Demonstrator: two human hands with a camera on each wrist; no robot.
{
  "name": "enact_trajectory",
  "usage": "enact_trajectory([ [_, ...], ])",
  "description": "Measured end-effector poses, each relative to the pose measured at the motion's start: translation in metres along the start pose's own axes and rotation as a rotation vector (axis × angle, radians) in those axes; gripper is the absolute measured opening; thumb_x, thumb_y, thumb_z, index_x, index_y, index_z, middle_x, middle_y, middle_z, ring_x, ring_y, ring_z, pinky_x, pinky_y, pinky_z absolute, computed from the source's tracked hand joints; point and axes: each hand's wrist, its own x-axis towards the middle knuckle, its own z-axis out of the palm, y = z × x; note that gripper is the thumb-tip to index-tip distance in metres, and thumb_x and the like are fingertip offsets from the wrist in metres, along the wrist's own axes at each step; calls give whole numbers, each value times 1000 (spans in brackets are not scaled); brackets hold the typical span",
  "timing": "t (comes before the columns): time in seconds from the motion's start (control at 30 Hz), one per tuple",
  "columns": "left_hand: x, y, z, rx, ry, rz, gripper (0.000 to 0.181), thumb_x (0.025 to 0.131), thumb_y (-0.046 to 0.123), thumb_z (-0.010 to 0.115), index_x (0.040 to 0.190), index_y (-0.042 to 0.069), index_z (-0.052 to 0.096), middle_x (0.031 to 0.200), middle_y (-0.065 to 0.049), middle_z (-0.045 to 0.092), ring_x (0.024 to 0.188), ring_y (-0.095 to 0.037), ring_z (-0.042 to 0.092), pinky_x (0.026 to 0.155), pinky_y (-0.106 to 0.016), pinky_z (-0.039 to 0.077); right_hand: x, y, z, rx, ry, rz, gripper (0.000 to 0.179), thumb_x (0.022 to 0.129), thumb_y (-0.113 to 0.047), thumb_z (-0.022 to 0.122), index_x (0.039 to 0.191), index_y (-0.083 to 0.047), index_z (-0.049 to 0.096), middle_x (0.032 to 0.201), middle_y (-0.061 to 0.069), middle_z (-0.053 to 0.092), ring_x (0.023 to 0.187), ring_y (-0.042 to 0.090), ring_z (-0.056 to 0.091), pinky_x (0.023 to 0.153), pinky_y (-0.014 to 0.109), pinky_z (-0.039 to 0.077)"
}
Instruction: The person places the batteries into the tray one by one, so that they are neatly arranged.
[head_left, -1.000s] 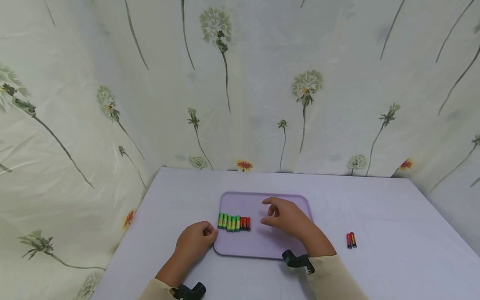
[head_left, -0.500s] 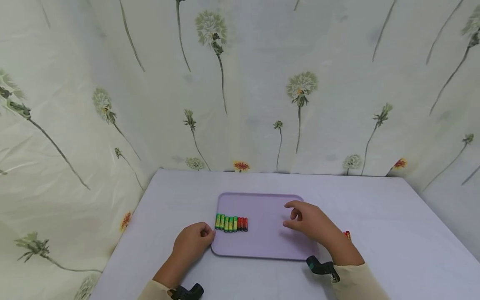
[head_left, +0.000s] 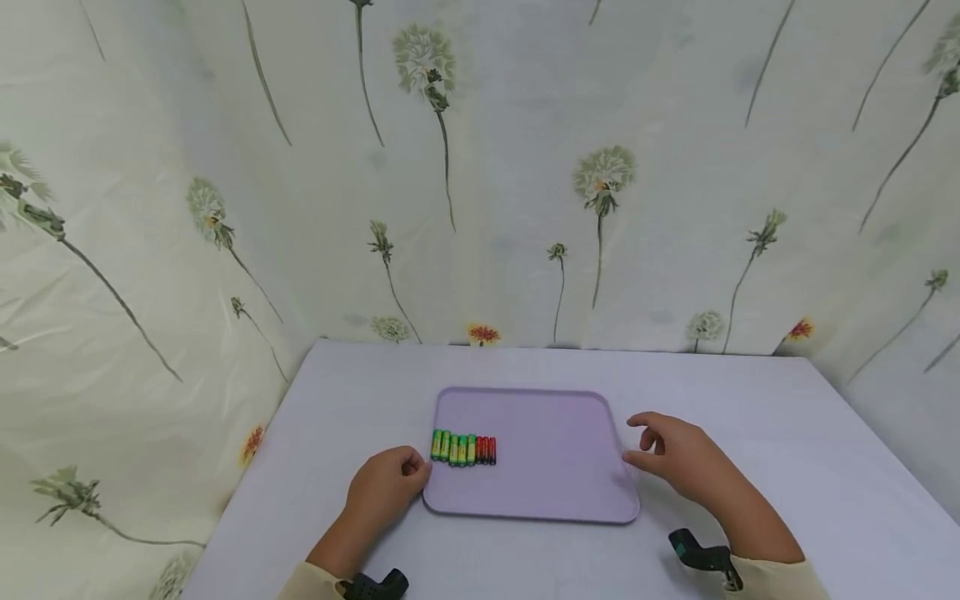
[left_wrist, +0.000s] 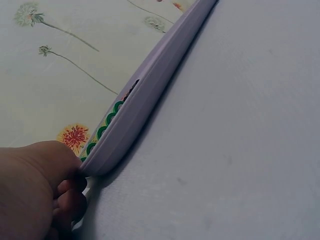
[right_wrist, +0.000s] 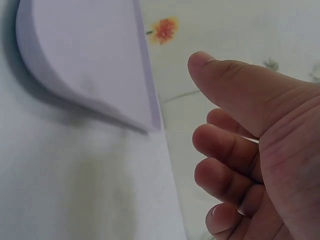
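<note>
A lilac tray [head_left: 555, 458] lies on the table. Near its left side, several green batteries [head_left: 453, 449] lie side by side in a row, and three red-and-black batteries [head_left: 486, 451] continue the row to the right. At the tray's left edge, my left hand [head_left: 386, 487] pinches the rim; in the left wrist view its thumb [left_wrist: 55, 157] is against the rim with the fingers curled below. My right hand [head_left: 678, 457] hovers by the tray's right edge, thumb and fingers apart and holding nothing. The right wrist view also shows nothing between thumb and fingers [right_wrist: 220, 172].
A white cloth covers the table [head_left: 375, 367]. Behind and to the left hangs a curtain [head_left: 510, 167] printed with dandelions. Each wrist carries a black camera mount [head_left: 701, 552]. The two red batteries seen earlier on the table at right are hidden behind my right arm.
My right hand has moved right, from above the tray to beyond its right edge, and its arm now covers the two loose red batteries. The left hand stays at the tray's edge.
</note>
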Motion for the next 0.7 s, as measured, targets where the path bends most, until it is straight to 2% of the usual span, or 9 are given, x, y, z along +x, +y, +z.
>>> enact_trajectory([
  [0.3,0,0,1,17,-2,-10,23,94,39,74,79,25,65,70,9,56,65,-12,50,61,-32,38,-16,25,-15,1,-21,57,62,92,-41,79,139,-5,59,95,0,63,64,15,59,62,35,45],
  [0.53,2,-1,1,12,-2,-2,24,95,40,73,78,25,64,69,9,56,65,-11,49,61,-32,38,-28,50,-22,-21,-42,118,65,92,-46,78,138,-5,59,88,-3,63,73,16,52,63,34,43],
  [0.7,1,-1,0,14,-11,-12,24,95,40,73,78,24,65,69,9,56,65,-12,50,61,-32,38,-35,71,-19,14,-70,198,75,91,-50,78,143,-3,53,88,-1,62,75,18,53,65,35,42],
])
